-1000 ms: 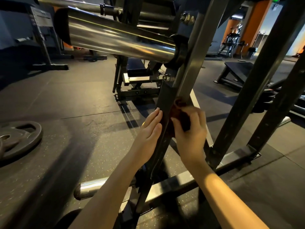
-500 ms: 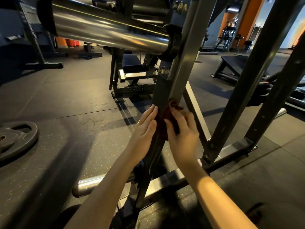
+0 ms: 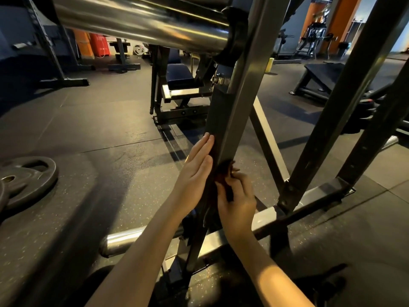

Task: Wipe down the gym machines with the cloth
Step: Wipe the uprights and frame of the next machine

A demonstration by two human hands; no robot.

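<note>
A slanted dark steel post [image 3: 234,111] of the gym machine runs from the top centre down to the floor frame. My left hand [image 3: 195,171] lies flat against the post's left face, fingers straight and pointing up. My right hand [image 3: 238,197] pinches a dark reddish cloth [image 3: 223,171] bunched against the post's right edge. Most of the cloth is hidden by my fingers and the post. A thick chrome sleeve [image 3: 141,21] sticks out to the left from the post near the top.
A second and third slanted post [image 3: 345,100] rise on the right. A short chrome peg [image 3: 124,239] juts from the base frame below my arms. Weight plates [image 3: 24,180] lie on the rubber floor at left. A padded seat [image 3: 179,74] and other machines stand behind.
Both hands have slid a little down the post with the cloth. The camera has tilted and moved closer, so the chrome sleeve now sits higher in view.
</note>
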